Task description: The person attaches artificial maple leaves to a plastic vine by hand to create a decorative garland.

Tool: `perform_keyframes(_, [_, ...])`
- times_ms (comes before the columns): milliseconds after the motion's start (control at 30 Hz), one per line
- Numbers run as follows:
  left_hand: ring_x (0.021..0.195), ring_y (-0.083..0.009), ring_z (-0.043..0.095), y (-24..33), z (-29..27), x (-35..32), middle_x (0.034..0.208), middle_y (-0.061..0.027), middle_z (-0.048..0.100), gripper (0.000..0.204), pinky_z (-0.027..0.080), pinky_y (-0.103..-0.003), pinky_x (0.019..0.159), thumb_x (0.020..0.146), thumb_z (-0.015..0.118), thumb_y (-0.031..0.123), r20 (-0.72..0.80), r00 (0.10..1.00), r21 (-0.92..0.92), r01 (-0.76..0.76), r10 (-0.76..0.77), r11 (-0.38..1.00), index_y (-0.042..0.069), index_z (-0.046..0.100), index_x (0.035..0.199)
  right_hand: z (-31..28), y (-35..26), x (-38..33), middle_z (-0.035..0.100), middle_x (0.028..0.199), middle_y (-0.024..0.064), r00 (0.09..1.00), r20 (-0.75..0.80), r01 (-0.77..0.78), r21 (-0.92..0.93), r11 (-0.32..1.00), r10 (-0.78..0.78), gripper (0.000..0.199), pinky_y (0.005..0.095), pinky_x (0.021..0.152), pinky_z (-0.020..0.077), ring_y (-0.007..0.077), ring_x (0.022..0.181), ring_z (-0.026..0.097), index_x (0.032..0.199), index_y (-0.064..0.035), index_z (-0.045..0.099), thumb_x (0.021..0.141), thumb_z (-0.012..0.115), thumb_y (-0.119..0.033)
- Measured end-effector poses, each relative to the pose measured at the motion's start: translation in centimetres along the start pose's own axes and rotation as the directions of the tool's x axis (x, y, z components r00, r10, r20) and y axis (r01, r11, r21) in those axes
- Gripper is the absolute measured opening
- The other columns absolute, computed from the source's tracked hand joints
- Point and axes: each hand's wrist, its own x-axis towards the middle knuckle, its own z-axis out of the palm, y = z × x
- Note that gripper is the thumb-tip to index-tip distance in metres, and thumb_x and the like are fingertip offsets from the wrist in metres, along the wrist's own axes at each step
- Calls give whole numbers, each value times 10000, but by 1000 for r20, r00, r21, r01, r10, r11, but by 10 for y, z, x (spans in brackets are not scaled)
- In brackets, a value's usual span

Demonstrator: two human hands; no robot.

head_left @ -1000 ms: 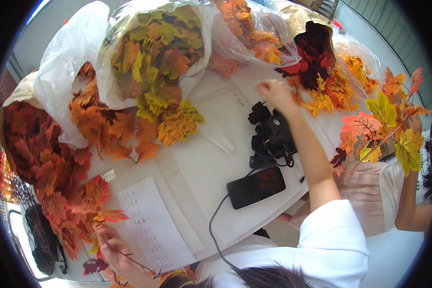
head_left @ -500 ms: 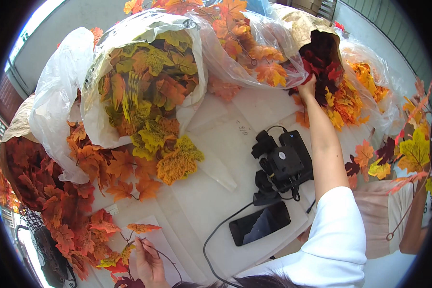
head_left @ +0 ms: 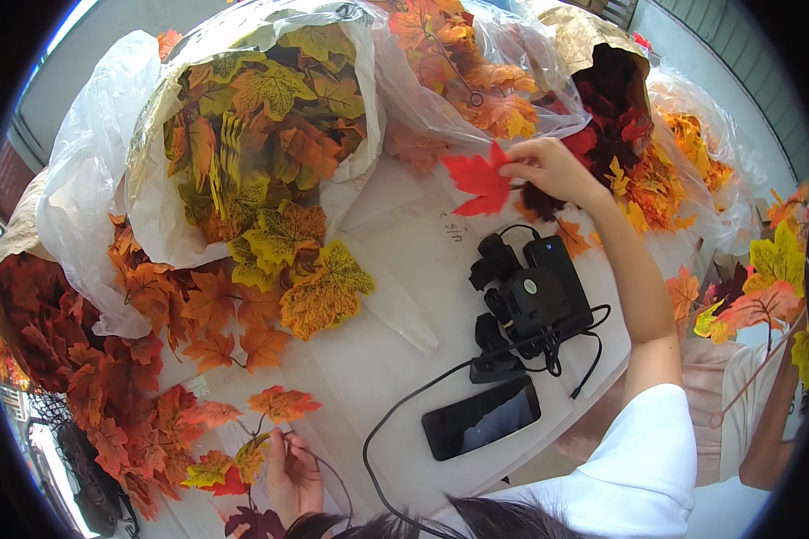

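My left hand (head_left: 297,476), at the lower left, pinches the thin brown stem of an artificial leaf branch (head_left: 283,404) that carries orange, yellow-green and dark red leaves. Up at the right, my right hand (head_left: 553,169) grips a bright red artificial maple leaf (head_left: 482,183) between thumb and fingers. A brown paper bag (head_left: 593,31) of dark red leaves (head_left: 616,108) lies just behind that hand. Left of it, a clear plastic bag (head_left: 548,72) holds orange leaves (head_left: 503,117).
A white bag (head_left: 157,207) of yellow-green leaves (head_left: 274,94) spills onto the table (head_left: 368,359). Red leaves (head_left: 117,377) heap at the left. Black cabled devices (head_left: 539,296) and a phone (head_left: 481,418) lie mid-table. At right, another person's arm (head_left: 768,431) is near a leafy branch (head_left: 764,305).
My right hand has come out from the dark red leaves toward the left, now with a red maple leaf in it. My left hand still holds the branch, slightly shifted to the right.
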Motion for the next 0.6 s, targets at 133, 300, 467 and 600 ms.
perform_keyframes(133, [716, -141, 566, -10, 5, -10, 813, -78, 567, 143, 518, -191, 612, 830, 505, 121, 89, 991, -90, 108, -100, 990, 14, 550, 915, 30, 20, 3, 601, 742, 124, 989, -75, 120, -112, 987, -128, 221, 281, 645, 434, 196, 686, 574, 877, 15, 577, 798, 534, -187])
perform_keyframes(300, [719, -144, 565, -11, -6, -22, 829, -78, 565, 157, 520, -186, 624, 828, 510, 135, 43, 995, 6, -92, 91, 996, 12, 558, 913, 39, 12, 0, 605, 780, 103, 999, 31, 46, -155, 987, -41, 157, 300, 672, 441, 212, 714, 573, 821, -10, 602, 745, 579, -146])
perform_keyframes(467, [697, -150, 573, -15, 4, -25, 789, -79, 576, 136, 516, -194, 588, 816, 527, 113, 5, 1000, -22, -15, 15, 1000, 5, 554, 895, 71, 5, -8, 610, 741, 39, 961, 263, 217, -510, 832, -90, 107, 359, 723, 413, 224, 827, 537, 733, -118, 639, 631, 648, -149])
perform_keyframes(600, [689, -148, 570, -16, 2, -32, 784, -82, 578, 133, 510, -194, 584, 812, 535, 115, 18, 999, -1, 29, -29, 1000, 7, 560, 885, 77, 11, -9, 611, 730, 22, 981, 193, 89, -539, 838, 20, 92, 360, 737, 403, 227, 830, 527, 709, -136, 649, 620, 655, -161])
